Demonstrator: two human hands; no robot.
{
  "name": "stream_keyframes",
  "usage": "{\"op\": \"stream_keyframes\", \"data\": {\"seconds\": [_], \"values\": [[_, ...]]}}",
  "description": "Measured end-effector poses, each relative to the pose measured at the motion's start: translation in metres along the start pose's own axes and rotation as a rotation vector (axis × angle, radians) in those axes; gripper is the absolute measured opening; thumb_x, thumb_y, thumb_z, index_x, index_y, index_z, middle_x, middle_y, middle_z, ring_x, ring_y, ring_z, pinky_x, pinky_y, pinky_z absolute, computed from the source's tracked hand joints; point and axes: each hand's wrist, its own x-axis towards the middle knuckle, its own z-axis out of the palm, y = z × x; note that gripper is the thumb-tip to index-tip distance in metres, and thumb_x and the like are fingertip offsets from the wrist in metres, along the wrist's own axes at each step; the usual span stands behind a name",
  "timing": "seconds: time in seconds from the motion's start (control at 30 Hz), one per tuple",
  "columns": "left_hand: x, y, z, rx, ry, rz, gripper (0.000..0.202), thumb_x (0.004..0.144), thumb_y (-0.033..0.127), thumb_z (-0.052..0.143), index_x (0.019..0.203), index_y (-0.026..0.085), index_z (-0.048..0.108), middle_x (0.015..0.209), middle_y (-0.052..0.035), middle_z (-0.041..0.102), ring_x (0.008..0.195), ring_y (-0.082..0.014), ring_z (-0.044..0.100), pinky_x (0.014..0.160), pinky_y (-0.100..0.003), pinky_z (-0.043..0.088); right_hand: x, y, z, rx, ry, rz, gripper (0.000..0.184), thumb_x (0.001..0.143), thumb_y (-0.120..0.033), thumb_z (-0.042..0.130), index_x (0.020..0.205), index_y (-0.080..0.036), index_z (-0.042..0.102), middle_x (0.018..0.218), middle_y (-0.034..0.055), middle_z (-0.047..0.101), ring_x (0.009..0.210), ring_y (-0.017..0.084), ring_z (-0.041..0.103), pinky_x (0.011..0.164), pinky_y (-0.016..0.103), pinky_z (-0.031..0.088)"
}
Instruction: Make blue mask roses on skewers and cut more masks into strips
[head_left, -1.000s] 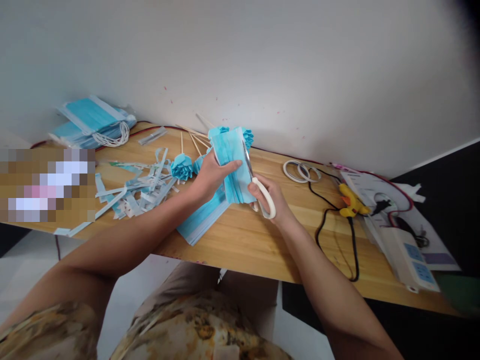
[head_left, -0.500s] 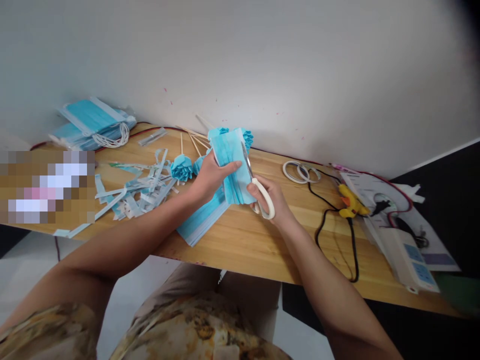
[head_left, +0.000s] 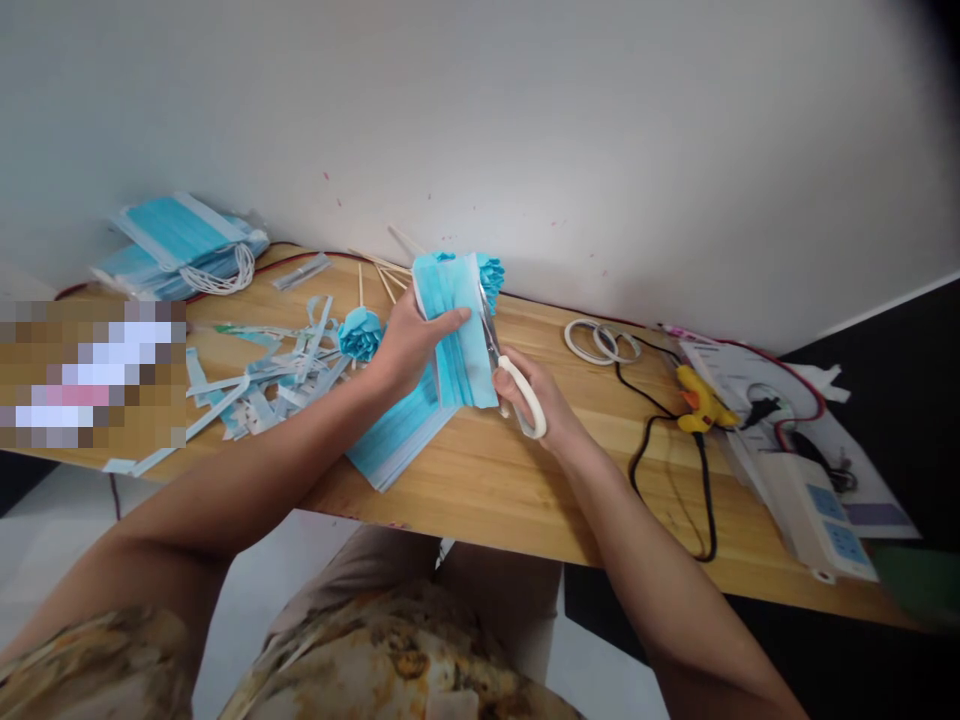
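Note:
My left hand (head_left: 415,338) pinches a blue pleated face mask (head_left: 463,365) by its left side, thumb across the front, and holds it up above the table. No ear loops show on this mask. White-handled scissors (head_left: 528,395) are in my right hand (head_left: 546,396), their blades lying along the mask's right edge. Under my left wrist, more blue mask pieces (head_left: 397,440) lie stacked flat on the wood. Blue flowers of the same material, one (head_left: 360,334) on a thin stick, lie behind and left of my hands; the held mask partly hides others.
Cut strips (head_left: 289,375) are heaped at left, before a pile of masks (head_left: 180,245) with white ear loops. On the right are tape rolls (head_left: 600,342), a yellow glue gun (head_left: 703,400) with its black cord, papers and a power strip (head_left: 814,515). A wall stands behind the table.
Both hands, with the mask and the scissors, have shifted very slightly left. The scissors stay at the mask's right edge; the things on the table are unchanged.

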Motion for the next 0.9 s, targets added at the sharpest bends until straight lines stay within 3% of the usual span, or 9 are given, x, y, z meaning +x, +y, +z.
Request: {"op": "stream_keyframes", "data": {"seconds": [0.23, 0.47, 0.67, 0.9], "values": [[-0.0033, -0.0021, 0.0021, -0.003, -0.008, -0.016, 0.052, 0.067, 0.035, 0.088, 0.109, 0.022, 0.061, 0.103, -0.0064, 0.074, 0.103, -0.0301, 0.071, 0.090, -0.045, 0.060, 0.0010, 0.0025, 0.0002, -0.043, 0.007, -0.069, 0.064, 0.082, -0.081, 0.061, 0.103, -0.021, 0.064, 0.076, -0.0013, 0.053, 0.064, 0.013, 0.045, 0.058, 0.027, 0.040], [-0.0065, -0.0057, 0.0054, 0.013, -0.010, -0.032, 0.055, 0.065, 0.034, 0.088, 0.111, 0.021, 0.060, 0.104, -0.0059, 0.073, 0.106, -0.0302, 0.070, 0.091, -0.045, 0.060, 0.0023, 0.0014, 0.0011, -0.085, 0.050, -0.090, 0.068, 0.078, -0.086, 0.060, 0.097, -0.021, 0.064, 0.078, -0.0003, 0.052, 0.069, 0.014, 0.043, 0.063, 0.028, 0.040], [-0.0066, -0.0065, 0.0055, 0.011, -0.020, -0.026, 0.051, 0.066, 0.036, 0.088, 0.106, 0.021, 0.059, 0.101, -0.0059, 0.070, 0.105, -0.0299, 0.069, 0.093, -0.048, 0.059, 0.0027, -0.0031, 0.0022, -0.115, 0.092, -0.086, 0.068, 0.075, -0.089, 0.059, 0.090, -0.023, 0.063, 0.071, -0.0008, 0.048, 0.065, 0.015, 0.040, 0.058, 0.028, 0.037], [-0.0082, -0.0053, 0.0061, -0.017, -0.013, -0.053, 0.050, 0.068, 0.036, 0.087, 0.108, 0.020, 0.059, 0.104, -0.0068, 0.070, 0.103, -0.0281, 0.069, 0.091, -0.044, 0.059, 0.0016, -0.0041, 0.0022, -0.103, 0.132, -0.076, 0.066, 0.076, -0.088, 0.060, 0.088, -0.023, 0.062, 0.070, -0.0003, 0.049, 0.062, 0.014, 0.040, 0.053, 0.027, 0.035]]}}
